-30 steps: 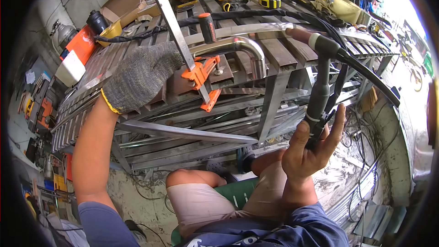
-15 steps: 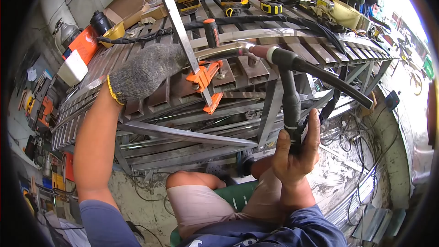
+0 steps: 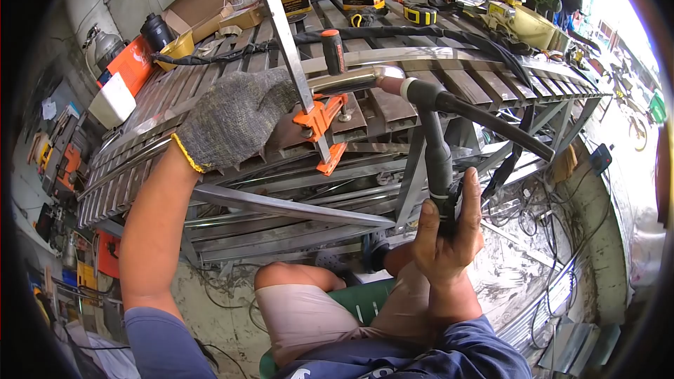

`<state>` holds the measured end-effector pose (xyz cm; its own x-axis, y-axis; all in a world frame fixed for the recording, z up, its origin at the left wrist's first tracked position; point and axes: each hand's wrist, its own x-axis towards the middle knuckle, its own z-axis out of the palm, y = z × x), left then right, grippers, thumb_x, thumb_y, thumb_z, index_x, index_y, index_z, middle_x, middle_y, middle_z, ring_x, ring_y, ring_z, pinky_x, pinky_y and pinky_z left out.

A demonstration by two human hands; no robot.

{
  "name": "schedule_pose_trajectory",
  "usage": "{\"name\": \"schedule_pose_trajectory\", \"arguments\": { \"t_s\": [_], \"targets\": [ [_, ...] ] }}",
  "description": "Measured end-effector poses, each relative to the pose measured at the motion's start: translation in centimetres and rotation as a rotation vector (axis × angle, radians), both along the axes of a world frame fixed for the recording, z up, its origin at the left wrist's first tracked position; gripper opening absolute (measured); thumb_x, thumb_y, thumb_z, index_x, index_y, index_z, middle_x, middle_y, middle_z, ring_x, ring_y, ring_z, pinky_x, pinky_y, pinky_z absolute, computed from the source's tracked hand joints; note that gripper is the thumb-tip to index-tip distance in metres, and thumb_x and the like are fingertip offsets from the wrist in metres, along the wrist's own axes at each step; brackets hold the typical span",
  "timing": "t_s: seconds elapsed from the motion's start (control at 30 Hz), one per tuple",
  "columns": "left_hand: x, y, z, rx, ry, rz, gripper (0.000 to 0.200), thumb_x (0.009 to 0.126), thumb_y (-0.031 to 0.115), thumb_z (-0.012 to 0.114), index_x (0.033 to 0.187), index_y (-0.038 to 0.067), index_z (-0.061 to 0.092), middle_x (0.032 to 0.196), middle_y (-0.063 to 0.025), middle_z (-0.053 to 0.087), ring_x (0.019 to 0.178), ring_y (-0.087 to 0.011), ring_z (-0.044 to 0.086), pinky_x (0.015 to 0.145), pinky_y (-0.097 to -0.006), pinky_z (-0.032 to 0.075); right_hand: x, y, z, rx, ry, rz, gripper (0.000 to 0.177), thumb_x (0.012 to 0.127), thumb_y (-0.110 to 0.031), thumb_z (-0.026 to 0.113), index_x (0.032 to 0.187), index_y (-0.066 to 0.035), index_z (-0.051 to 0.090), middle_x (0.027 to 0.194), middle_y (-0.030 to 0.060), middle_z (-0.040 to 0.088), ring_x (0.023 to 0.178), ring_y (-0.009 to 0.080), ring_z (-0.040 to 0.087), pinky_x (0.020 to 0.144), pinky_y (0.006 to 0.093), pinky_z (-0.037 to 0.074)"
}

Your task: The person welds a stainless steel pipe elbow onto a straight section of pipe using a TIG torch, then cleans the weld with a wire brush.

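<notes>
Grey-gloved left hand (image 3: 235, 123): beside orange clamp (image 3: 318, 121), grip unclear
Right hand (image 3: 448, 256): grip part-loose around torch (image 3: 437, 154); steady it

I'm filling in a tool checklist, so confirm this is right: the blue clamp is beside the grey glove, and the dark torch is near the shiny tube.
Not quite: the clamp is orange, not blue, as the head view shows. It is beside the grey glove, and the dark torch is near the shiny tube.
</notes>
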<state>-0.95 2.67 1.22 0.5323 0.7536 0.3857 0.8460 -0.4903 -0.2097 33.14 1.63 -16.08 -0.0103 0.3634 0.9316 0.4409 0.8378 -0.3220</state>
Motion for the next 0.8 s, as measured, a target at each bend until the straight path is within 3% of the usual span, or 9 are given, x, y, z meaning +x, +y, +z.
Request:
{"name": "schedule_pose_trajectory", "arguments": {
  "t_s": [0.23,0.33,0.53,0.57,0.63,0.77,0.8],
  "targets": [
    [-0.3,0.0,-0.8,0.251,0.209,-0.109,0.041,0.092,0.016,0.070,0.132,0.005,0.073,0.124,-0.0190,0.073,0.098,-0.0432,0.072,0.088,-0.0536,0.057,-0.3,-0.2,0.0,-0.019,0.000,-0.001,0.066,0.104,0.000,0.069,0.160,0.018,0.038,0.137,0.0334,0.069,0.077,0.0162,0.072,0.070,0.0300,0.060],
    [0.4,-0.1,-0.5,0.079,-0.008,0.011,0.037,0.094,0.016,0.069,0.129,0.006,0.073,0.121,-0.0187,0.074,0.095,-0.0427,0.072,0.085,-0.0536,0.057,-0.4,-0.3,0.1,-0.010,0.003,-0.008,0.066,0.105,-0.001,0.068,0.160,0.018,0.038,0.138,0.0329,0.069,0.079,0.0161,0.071,0.071,0.0299,0.060],
    [0.3,-0.1,-0.5,0.223,0.166,-0.083,0.027,0.100,0.020,0.066,0.123,0.007,0.075,0.114,-0.0178,0.075,0.092,-0.0408,0.072,0.082,-0.0534,0.057,-0.7,-0.4,0.1,-0.017,0.021,-0.002,0.064,0.105,0.000,0.068,0.159,0.018,0.040,0.138,0.0320,0.069,0.081,0.0156,0.071,0.073,0.0300,0.060],
    [0.7,-0.2,-0.3,0.163,0.102,-0.035,0.027,0.100,0.019,0.066,0.122,0.006,0.075,0.113,-0.0174,0.075,0.092,-0.0402,0.072,0.082,-0.0529,0.057,-0.8,-0.4,0.1,-0.011,0.024,0.000,0.063,0.105,0.000,0.067,0.159,0.018,0.040,0.138,0.0319,0.069,0.081,0.0155,0.070,0.073,0.0301,0.060],
    [1.5,-0.6,0.2,0.042,-0.028,0.060,0.027,0.099,0.019,0.067,0.121,0.006,0.075,0.113,-0.0167,0.075,0.092,-0.0390,0.073,0.082,-0.0518,0.058,-0.6,-0.6,-0.2,-0.057,0.026,0.011,0.063,0.106,-0.001,0.067,0.159,0.018,0.041,0.138,0.0322,0.068,0.085,0.0173,0.072,0.076,0.0307,0.061],
    [1.2,-0.6,0.2,0.119,0.097,-0.008,0.027,0.099,0.019,0.067,0.120,0.006,0.076,0.111,-0.0158,0.076,0.092,-0.0380,0.074,0.081,-0.0510,0.058,-0.7,-0.5,0.8,-0.011,-0.018,0.013,0.062,0.106,-0.002,0.067,0.159,0.018,0.040,0.139,0.0329,0.068,0.098,0.0220,0.075,0.084,0.0322,0.061],
    [1.3,-0.8,0.3,0.159,0.159,-0.028,0.027,0.099,0.019,0.067,0.121,0.006,0.076,0.111,-0.0158,0.076,0.092,-0.0381,0.074,0.081,-0.0512,0.058,-0.6,-0.6,0.8,-0.029,-0.016,0.021,0.063,0.104,-0.001,0.069,0.158,0.018,0.042,0.138,0.0346,0.068,0.101,0.0288,0.077,0.085,0.0349,0.062]
  ]
}}
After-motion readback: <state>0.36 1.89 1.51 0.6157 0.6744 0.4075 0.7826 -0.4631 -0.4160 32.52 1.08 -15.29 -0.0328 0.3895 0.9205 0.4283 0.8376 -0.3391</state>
